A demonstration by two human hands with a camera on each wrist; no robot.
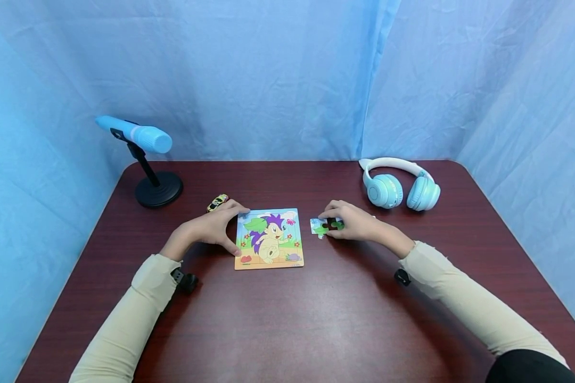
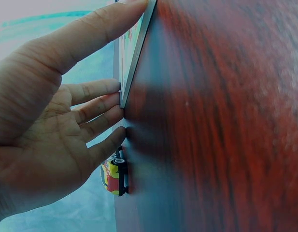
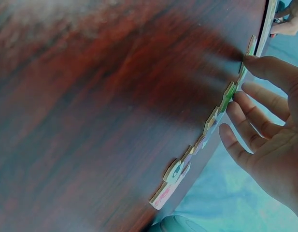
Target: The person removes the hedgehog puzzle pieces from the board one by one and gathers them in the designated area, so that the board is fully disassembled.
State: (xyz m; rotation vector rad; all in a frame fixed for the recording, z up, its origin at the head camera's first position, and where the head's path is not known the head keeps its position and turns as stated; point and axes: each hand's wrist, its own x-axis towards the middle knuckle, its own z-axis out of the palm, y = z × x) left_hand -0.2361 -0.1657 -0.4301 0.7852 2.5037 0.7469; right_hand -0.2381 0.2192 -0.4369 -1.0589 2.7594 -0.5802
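A square hedgehog jigsaw puzzle lies flat on the table in the head view. My left hand is spread at its left side, fingertips at the upper left corner and thumb on the lower left edge. In the left wrist view the hand's fingers look fairly straight along the board. To the right, my right hand pinches a small green puzzle piece between thumb and fingers, low at the table. A blue and green puzzle piece lies just left of it. More loose pieces lie in a row in the right wrist view.
A small toy car sits behind my left hand. At the back left stands a blue microphone on a round black base. Pale blue headphones lie at the back right. Blue curtains enclose the dark wooden table.
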